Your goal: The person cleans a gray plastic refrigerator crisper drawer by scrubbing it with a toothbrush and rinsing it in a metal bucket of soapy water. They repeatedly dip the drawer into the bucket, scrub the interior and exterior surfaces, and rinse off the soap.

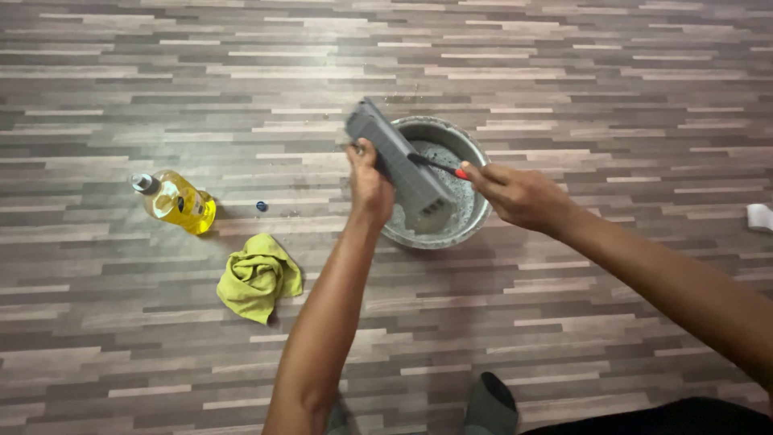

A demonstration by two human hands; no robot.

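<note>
My left hand (369, 184) grips a long grey slatted plastic part (398, 161) and holds it tilted over a round metal bowl (475, 211) on the floor. The part's lower end dips into the bowl, which holds foamy grey water. My right hand (519, 196) holds a small brush with a red and black handle (439, 166), its head pressed against the grey part.
A bottle of yellow liquid (175, 201) lies on the wooden floor at the left, its small blue cap (262, 206) beside it. A crumpled yellow-green cloth (258, 276) lies below. A white object (760, 217) sits at the right edge. My feet (491, 403) show at the bottom.
</note>
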